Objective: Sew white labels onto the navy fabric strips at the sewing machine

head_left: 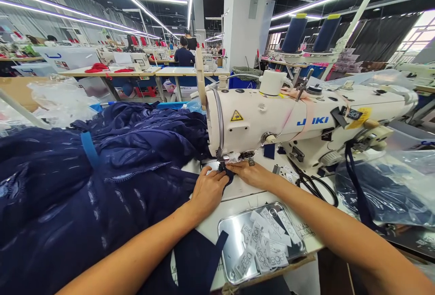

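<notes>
A white JUKI sewing machine (244, 118) stands in front of me, its presser foot (221, 164) down at a piece of navy fabric (228, 177). Just left of the foot, my left hand (209, 190) holds this fabric against the machine bed, fingers curled over it. My right hand (250, 173) reaches in from the right, its fingers closed together at the fabric's edge beside the needle area. Its fingertips are partly hidden by the machine parts. A large heap of navy garments (136, 150) spreads to the left and joins the cloth near my left hand.
A metal tray (234, 227) with several white printed labels (263, 240) lies close to me. Black scissors (317, 184) rest right of my right forearm. Bagged navy cloth (384, 191) sits farther right. Thread cones (295, 34) stand above the machine. Other people work behind.
</notes>
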The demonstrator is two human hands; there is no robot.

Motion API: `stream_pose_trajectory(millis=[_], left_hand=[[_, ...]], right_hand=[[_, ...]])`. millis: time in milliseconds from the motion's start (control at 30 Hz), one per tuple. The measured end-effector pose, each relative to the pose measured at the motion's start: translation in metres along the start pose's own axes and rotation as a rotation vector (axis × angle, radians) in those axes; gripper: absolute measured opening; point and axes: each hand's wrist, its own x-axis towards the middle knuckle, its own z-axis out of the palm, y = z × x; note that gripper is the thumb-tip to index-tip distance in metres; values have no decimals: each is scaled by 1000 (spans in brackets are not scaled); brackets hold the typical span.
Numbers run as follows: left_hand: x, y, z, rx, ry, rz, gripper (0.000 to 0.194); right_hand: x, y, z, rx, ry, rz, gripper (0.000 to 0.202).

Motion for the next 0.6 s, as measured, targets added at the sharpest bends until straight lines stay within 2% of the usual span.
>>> stream_pose_trajectory(millis=[233,400,500,600], left_hand=[[0,3,-2,11,36,-28,16],[-14,10,-10,74,58,18,20],[-21,-3,-17,136,45,32,27],[-17,-28,-23,101,11,-51,29]], right_hand=[[2,-2,0,-92,24,-11,34],[3,-7,-8,-142,18,-2,33],[2,-15,-17,-140,0,23,29],[-2,-27,-21,-102,-29,53,30]])
